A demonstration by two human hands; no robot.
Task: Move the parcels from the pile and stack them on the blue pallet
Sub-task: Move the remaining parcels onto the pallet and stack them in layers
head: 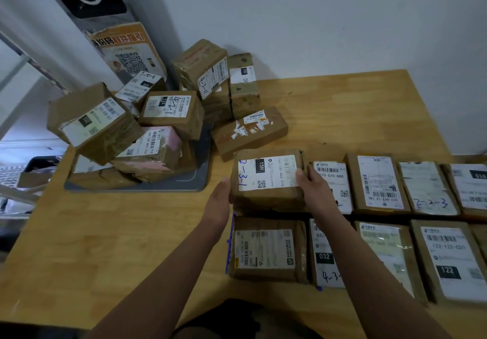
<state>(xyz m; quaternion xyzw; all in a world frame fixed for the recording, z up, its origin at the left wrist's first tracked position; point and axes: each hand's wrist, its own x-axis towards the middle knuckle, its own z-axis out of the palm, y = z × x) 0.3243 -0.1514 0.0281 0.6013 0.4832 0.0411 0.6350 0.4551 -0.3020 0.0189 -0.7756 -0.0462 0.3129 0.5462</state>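
Both of my hands hold a brown parcel (266, 178) with a white "15H" label, at the left end of the far row of laid-out parcels (379, 180). My left hand (220, 199) grips its left side. The thumb of my right hand (313, 188) lies on the label, with the fingers round the right side. The parcel seems to sit on another parcel below it. A near row of parcels (266, 249) lies in front, with a thin blue edge (229, 244) showing at its left. The pile (147, 128) of taped parcels sits on a grey tray (195, 180) at the left.
A flat parcel (250, 133) lies loose on the wooden table (105, 233) between the pile and the rows. Two parcels (242, 85) stand against the white wall behind it. A printed sign (126, 54) leans in the corner. The table's left edge drops off beside the tray.
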